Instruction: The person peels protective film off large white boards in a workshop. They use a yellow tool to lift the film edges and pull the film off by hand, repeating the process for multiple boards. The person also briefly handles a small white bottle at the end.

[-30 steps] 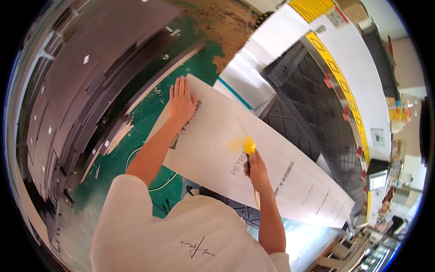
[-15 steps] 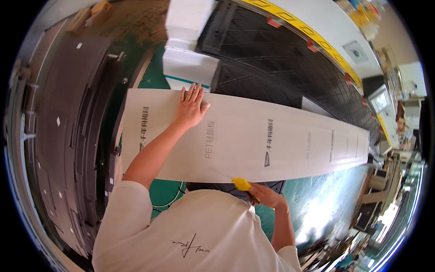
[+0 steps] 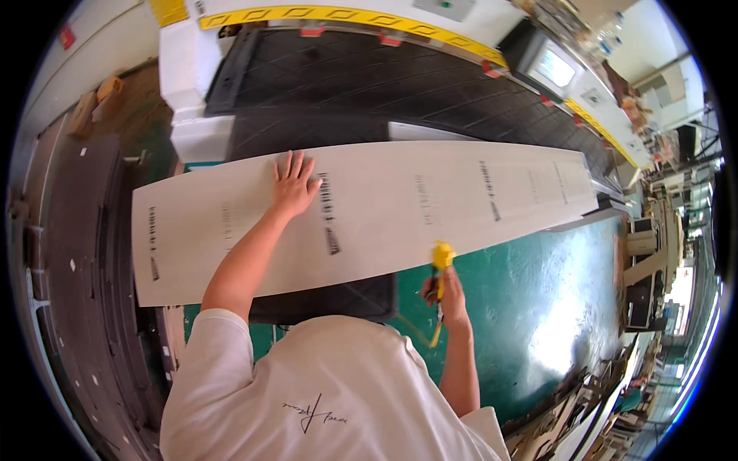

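Your left hand [image 3: 294, 184] lies flat, fingers spread, on the long pale panel [image 3: 400, 207], well inside its far edge. Your right hand [image 3: 448, 290] is clenched on a yellow tool [image 3: 440, 261], possibly an air nozzle, at the panel's near edge. Green floor [image 3: 538, 300] open beyond your knuckles; black machine bed [image 3: 369, 84] behind.

Long panel [image 3: 400, 207] on black table [image 3: 369, 100] (crosswise)

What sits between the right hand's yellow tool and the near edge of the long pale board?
Nothing visible. The right hand holds the yellow tool with its tip at the near edge of the long pale board. The left hand lies flat on the board, well to the left.
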`<state>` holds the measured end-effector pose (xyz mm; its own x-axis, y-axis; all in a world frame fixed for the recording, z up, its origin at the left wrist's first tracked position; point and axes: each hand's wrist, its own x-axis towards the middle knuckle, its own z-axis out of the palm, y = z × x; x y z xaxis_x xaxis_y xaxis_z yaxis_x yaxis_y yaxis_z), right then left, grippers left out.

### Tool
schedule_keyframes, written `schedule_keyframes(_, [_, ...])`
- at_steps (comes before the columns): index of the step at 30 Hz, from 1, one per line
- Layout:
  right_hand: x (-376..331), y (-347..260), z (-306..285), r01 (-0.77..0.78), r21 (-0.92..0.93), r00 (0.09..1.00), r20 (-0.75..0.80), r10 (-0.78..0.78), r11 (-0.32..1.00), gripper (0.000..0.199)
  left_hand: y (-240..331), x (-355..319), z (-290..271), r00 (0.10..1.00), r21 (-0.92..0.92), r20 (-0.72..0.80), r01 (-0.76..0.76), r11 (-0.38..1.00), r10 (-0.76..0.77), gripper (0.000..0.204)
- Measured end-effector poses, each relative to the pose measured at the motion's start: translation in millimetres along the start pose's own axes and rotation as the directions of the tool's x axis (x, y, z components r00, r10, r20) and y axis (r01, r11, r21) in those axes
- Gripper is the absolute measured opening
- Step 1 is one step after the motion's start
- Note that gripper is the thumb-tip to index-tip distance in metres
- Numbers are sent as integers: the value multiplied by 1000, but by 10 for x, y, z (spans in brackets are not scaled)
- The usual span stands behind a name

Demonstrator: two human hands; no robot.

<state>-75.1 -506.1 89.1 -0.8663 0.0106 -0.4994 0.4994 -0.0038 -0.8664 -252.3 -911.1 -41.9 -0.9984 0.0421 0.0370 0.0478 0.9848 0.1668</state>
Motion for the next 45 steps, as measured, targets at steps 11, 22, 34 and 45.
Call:
schedule_keyframes(11, [-560,163,-2564,-118,50,993,-25,119,992,53,2989,92,413,938,-183,-84,-347,920,337,61])
schedule_keyframes(22, [1645,-613,-1829,605,-493,791,463,-400,625,33,4394,-76,251,773,-206,328,-503,840,543,78])
schedule_keyframes(34, [2924,-1567,-2351,225,-636,972,200,-124,738,60,5476,338,598,903,-250,99,-384,889,418,83])
schedule_keyframes(45, [2429,-1278,-6757,52,-72,900,-428,-78,996,46,6770,855,872,868,-188,39,-481,856,496,85])
